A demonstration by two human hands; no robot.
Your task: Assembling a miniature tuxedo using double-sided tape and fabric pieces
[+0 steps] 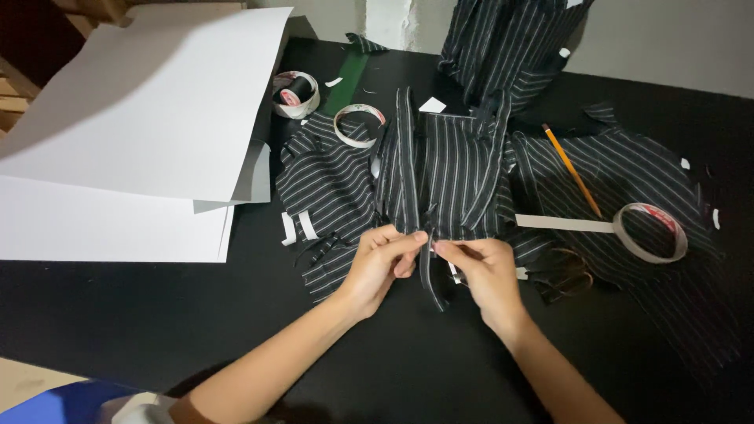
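My left hand [381, 263] and my right hand [483, 271] meet at the near edge of a black pinstriped fabric piece [448, 173] lying on the black table [157, 314]. Both pinch a narrow striped strip [429, 275] that hangs down between the fingertips. A small white bit of tape shows by my right fingers. More striped fabric pieces [330, 184] lie to the left and right [636, 177], and another heap [503, 47] sits at the back.
Large white paper sheets [133, 133] cover the left of the table. Tape rolls lie at the back left [296, 94], the middle [359, 126] and the right [650, 232], the last with a strip pulled out. A yellow pencil [571, 169] rests on the right fabric.
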